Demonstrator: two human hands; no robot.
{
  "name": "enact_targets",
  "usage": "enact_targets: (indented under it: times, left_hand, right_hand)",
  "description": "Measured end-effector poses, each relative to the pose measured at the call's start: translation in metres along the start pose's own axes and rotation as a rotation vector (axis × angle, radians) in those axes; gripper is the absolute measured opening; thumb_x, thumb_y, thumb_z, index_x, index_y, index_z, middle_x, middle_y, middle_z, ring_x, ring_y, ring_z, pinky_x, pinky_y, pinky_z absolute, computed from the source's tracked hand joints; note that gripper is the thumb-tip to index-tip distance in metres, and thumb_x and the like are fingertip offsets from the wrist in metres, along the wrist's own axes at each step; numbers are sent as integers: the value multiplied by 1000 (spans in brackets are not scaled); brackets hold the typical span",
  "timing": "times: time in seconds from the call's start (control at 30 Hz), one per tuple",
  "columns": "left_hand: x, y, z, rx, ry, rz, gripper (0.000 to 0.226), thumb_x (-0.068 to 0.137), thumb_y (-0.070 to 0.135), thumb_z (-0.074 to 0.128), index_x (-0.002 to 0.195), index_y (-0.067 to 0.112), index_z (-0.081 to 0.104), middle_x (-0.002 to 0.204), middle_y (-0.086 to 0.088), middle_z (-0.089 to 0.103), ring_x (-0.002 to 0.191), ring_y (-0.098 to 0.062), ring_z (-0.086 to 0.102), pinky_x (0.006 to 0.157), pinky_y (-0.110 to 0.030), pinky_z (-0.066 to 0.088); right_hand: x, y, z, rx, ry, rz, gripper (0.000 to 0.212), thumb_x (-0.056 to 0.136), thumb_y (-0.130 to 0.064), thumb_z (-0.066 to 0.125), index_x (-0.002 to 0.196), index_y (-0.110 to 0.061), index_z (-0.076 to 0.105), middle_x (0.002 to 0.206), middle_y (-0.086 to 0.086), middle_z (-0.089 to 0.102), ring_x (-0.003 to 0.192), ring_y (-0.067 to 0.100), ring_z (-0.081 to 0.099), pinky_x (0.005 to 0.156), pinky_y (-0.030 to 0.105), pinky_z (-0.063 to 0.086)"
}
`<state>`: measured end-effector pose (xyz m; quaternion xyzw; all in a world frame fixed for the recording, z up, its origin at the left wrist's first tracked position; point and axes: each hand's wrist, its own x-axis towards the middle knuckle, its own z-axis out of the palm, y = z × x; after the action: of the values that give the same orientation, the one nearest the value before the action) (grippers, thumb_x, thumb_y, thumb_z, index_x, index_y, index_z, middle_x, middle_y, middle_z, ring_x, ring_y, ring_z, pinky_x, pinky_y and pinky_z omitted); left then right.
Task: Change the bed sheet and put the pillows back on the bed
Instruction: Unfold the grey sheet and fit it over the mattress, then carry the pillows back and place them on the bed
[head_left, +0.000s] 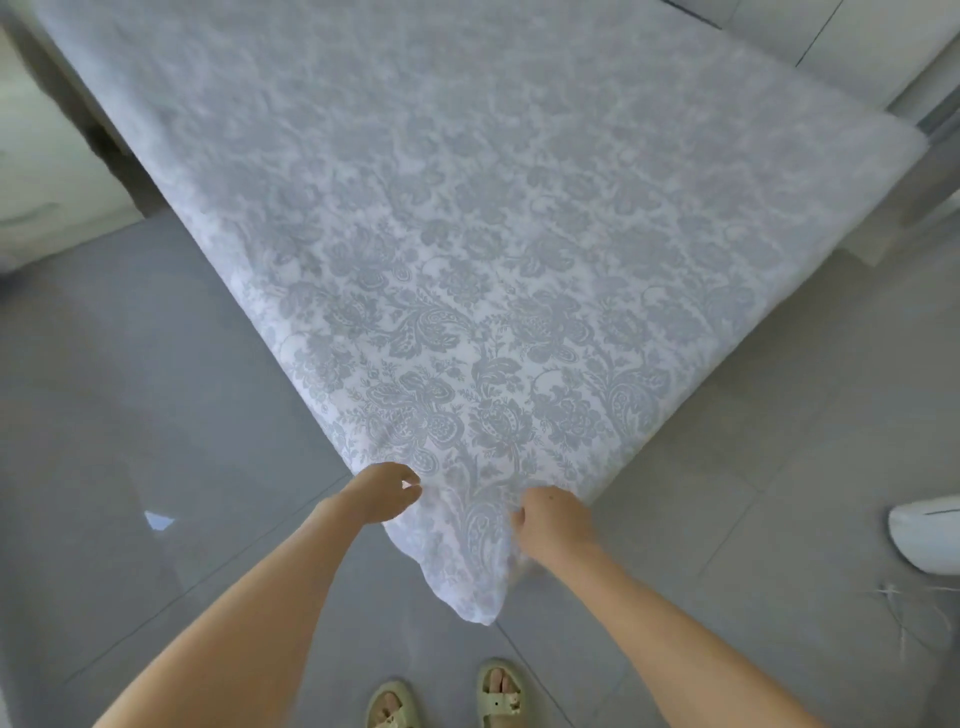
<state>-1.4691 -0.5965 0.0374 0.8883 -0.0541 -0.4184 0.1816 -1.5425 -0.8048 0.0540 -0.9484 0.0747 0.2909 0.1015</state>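
Sheet (467, 260) corner gripped by both hands at the near corner of the bed (737, 332).

One patterned sheet is spread flat over the whole bed top, out to all visible edges; its near corner hangs off the bed's near corner toward the floor (130, 389), tip free between the arms. Left hand (382, 493) is curled, with a fold pinched at the left edge just by the corner. Right hand (553, 519) is closed round bunched cloth at the right edge, just beside the corner. Two hands are counted, near each other but apart. Open tiled floor is seen along both near edges. One white unit (47, 171) stands near the far left edge. One white object (930, 535), only partly in frame, lies well right of the corner. Two sandals (498, 691) are seen on the floor below the hanging tip.
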Motion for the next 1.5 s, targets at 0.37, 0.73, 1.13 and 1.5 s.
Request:
enact_targets:
  times: [0.37, 0.73, 1.13, 1.5]
  left_hand:
    - [-196, 28, -193, -521, 598, 24, 21, 95, 18, 43, 95, 18, 64, 94, 1, 68, 82, -17, 66, 71, -29, 51]
    - [-328, -222, -328, -808, 1038, -123, 19, 93, 19, 52, 82, 17, 67, 82, 1, 71, 78, -19, 66, 66, -27, 47]
    - [-402, -490, -421, -840, 1219, -526, 22, 93, 20, 52, 89, 8, 70, 87, -7, 71, 82, -23, 66, 82, -35, 53]
    - [-466, -626, -396, -834, 1468, -1196, 26, 96, 23, 49, 106, 8, 69, 97, -2, 70, 86, -20, 64, 76, -31, 52]
  right_hand:
    - [-69, -141, -227, -46, 325, -403, 45, 96, -20, 45, 55, -15, 27, 51, -1, 27, 45, 13, 24, 45, 26, 22]
    - [-66, -461, -289, -152, 364, -787, 29, 93, -26, 48, 76, -5, 58, 63, 4, 53, 68, 24, 48, 54, 28, 31]
    - [-13, -797, -251, -68, 176, -1033, 28, 90, -29, 50, 73, -9, 60, 73, 2, 63, 78, 25, 60, 62, 28, 43]
    - [-42, -1046, -160, -367, -232, -1583, 38, 97, -34, 48, 65, -13, 51, 65, 5, 54, 59, 16, 50, 58, 28, 42]
